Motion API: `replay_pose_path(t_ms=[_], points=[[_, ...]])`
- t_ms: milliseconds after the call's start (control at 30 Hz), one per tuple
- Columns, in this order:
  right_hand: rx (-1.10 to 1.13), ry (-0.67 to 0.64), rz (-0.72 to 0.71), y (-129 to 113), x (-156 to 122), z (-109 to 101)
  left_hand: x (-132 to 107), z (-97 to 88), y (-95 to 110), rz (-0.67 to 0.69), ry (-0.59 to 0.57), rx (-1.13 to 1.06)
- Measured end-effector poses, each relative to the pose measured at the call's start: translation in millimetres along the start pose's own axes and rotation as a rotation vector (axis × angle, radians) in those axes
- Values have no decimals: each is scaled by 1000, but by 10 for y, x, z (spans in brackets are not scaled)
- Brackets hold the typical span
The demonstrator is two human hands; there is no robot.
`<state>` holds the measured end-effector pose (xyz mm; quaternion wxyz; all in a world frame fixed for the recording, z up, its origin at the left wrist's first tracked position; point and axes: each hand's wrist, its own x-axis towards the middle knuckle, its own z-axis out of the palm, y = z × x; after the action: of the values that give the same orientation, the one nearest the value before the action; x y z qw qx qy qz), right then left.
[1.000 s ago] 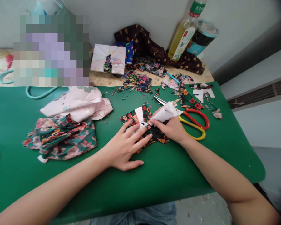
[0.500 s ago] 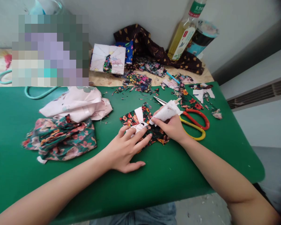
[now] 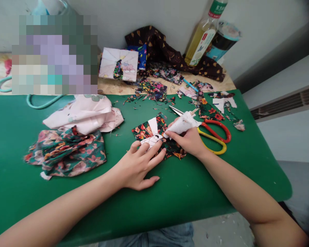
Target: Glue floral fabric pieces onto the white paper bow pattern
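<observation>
My left hand (image 3: 141,164) lies with its fingers spread, the fingertips pressing on a small white piece with drawn lines (image 3: 149,141) and the floral fabric (image 3: 141,132) around it. In my right hand (image 3: 192,142) is a white cone-shaped bag (image 3: 181,124), with thin sticks poking out of its wide end. The narrow tip of the bag points down at the fabric, close to my left fingertips; whether it touches cannot be seen. Scissors (image 3: 225,132) with a red and a yellow handle lie just behind my right hand, their blades partly hidden.
On the green table (image 3: 195,192), a crumpled floral cloth (image 3: 72,152) and a pale pink cloth (image 3: 90,113) lie left. At the back are a patchwork square panel (image 3: 127,56), fabric scraps (image 3: 153,89), dark brown cloth (image 3: 154,41), an oil bottle (image 3: 202,41) and a tub (image 3: 221,41).
The tip of the white bag has shifted slightly left and down. The left fingers have drawn back a little, uncovering more of the white piece. The rest looks the same.
</observation>
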<state>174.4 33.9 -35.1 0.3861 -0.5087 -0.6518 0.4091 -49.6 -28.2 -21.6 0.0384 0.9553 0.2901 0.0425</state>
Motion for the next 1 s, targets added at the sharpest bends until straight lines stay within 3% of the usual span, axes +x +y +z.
replay_pose_path(t_ms=[267, 667, 1000], points=[[-64, -1, -47, 22, -19, -11, -8, 6, -4, 17, 9, 4], [-41, -6, -37, -10, -6, -13, -32, 40, -19, 29, 185, 16], [-6, 33, -13, 7, 18, -15, -24, 55, -35, 20, 213, -43]])
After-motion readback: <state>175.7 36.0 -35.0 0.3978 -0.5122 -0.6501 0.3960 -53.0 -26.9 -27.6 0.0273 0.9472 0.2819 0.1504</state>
